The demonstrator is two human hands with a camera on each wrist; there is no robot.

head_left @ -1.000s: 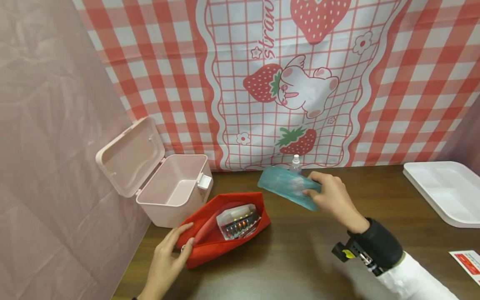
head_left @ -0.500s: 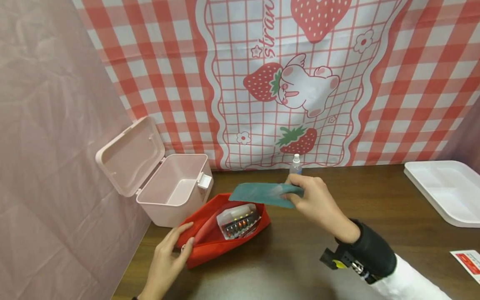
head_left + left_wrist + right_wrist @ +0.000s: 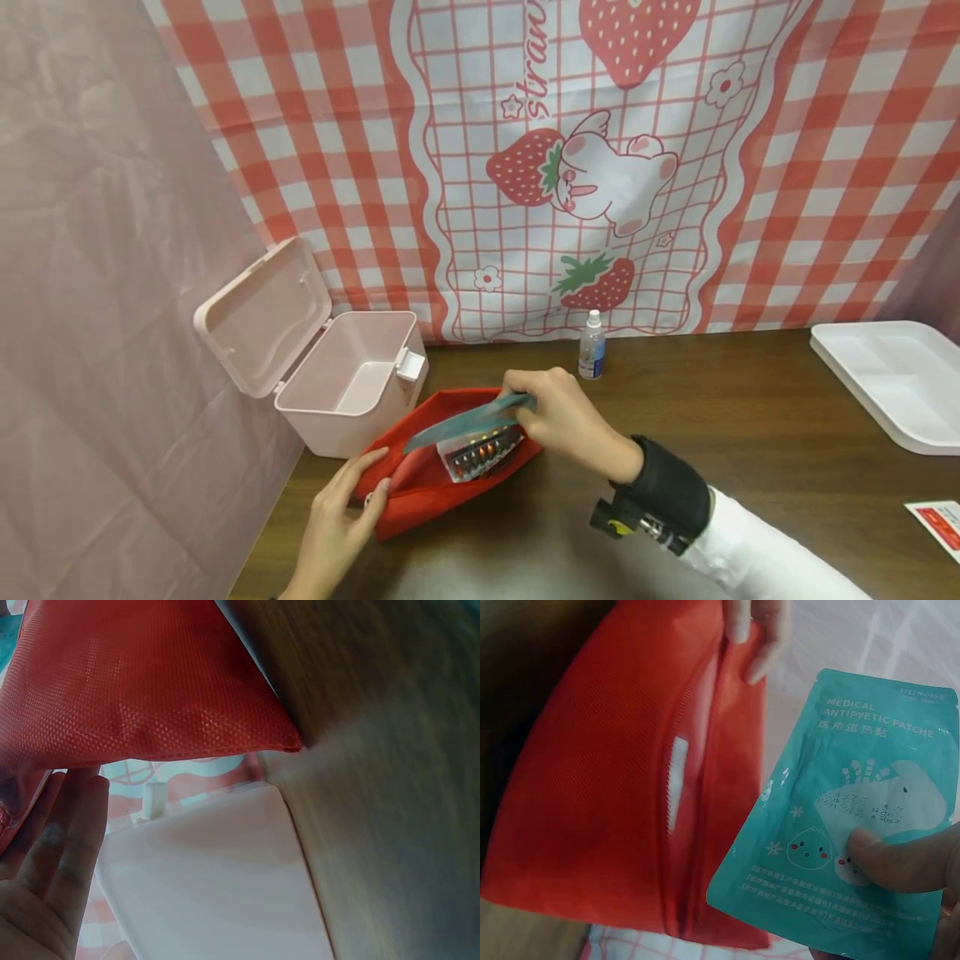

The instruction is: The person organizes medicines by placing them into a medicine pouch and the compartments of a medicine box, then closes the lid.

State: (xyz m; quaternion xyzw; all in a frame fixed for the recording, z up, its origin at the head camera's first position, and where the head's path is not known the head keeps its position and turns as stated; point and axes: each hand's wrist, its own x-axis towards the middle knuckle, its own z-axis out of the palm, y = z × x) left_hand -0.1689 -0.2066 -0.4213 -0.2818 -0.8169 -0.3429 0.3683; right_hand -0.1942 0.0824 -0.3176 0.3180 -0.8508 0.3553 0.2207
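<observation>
Teal packet [image 3: 453,429] is pinched at one end by the right hand [image 3: 566,408], the thumb lying flat across its printed face, closed on nothing else. It slants over the mouth of a red pouch [image 3: 427,507]; whether it touches the lip, I cannot tell. The left hand [image 3: 333,521] grips the pouch's left end, thumb and fingers on either side of the gap. Held at one end only, the packet could fold if its free tip caught on the pouch lip or the zip. A clear pack [image 3: 480,454] inside takes up much of the mouth, so the packet could snag on it too; if the left hand slackened, the mouth might narrow. Behind, toward the worktop's left back corner, a pink box [image 3: 345,429] stands with its lid up, near enough for a shoved pouch to knock. A bottle [image 3: 592,354] by the worktop's back edge could topple if a forearm swung wide.
</observation>
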